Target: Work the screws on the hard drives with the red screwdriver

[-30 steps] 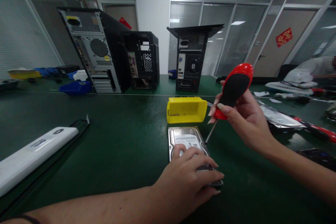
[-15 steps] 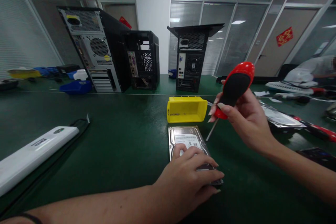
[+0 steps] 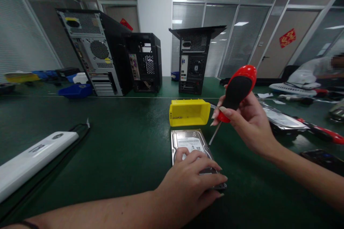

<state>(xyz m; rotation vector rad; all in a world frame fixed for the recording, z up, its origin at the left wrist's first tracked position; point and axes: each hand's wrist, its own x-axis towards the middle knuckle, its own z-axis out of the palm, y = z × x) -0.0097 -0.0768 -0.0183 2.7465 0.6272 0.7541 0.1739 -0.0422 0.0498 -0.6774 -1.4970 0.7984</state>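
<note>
A silver hard drive with a white label lies on the green table. My left hand grips it from above, fingers bent across its near half and covering much of it. In my right hand is a screwdriver with a fat red and black handle, held tilted. Its thin shaft slants down to the drive's right edge, where the tip seems to touch; any screw there is too small to make out. Just beyond the drive stands a yellow bin with a few small dark pieces inside.
Three computer cases stand at the back. On the left lie a white power strip with a cable and a blue bin. Another hard drive and a red-black tool lie right. A person is at far right.
The whole view has shifted slightly, so things sit a little further left. Both hands keep their holds, and the screwdriver stays at the drive's right edge.
</note>
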